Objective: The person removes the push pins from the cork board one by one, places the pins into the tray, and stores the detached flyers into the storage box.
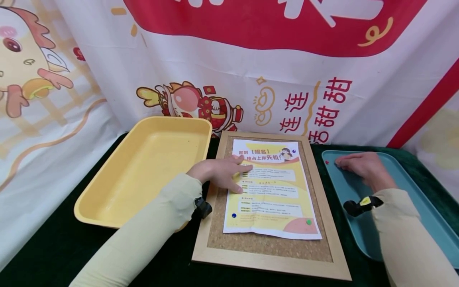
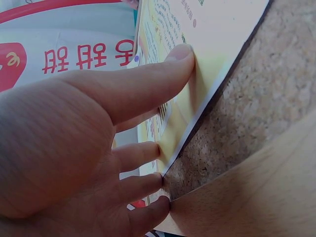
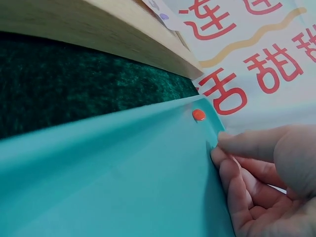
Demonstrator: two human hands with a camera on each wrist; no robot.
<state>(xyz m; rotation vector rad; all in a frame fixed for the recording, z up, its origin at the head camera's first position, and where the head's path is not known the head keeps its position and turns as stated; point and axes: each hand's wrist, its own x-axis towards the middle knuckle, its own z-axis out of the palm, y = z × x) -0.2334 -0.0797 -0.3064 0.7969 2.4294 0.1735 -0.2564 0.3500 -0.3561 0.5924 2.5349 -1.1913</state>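
With fingers spread, my left hand [image 1: 224,173] rests on the left side of a yellow-and-white printed poster [image 1: 269,203]. The poster lies on a wood-framed cork board [image 1: 272,248]. Blue pushpins sit at its upper right [image 1: 294,151] and lower left [image 1: 234,215], and a green pushpin [image 1: 308,222] at its lower right. My right hand [image 1: 365,169] is over the far end of a teal tray [image 1: 348,191]. Its fingers curl, thumb close to the index finger [image 3: 229,168], with nothing visible between them. A red pushpin [image 3: 198,115] lies in the tray corner, apart from the fingertips.
Left of the board stands a yellow plastic basin [image 1: 161,139], its right side close to the left forearm. A dark green cloth [image 1: 43,243] covers the table. Behind everything hangs a white and red printed backdrop [image 1: 222,59].
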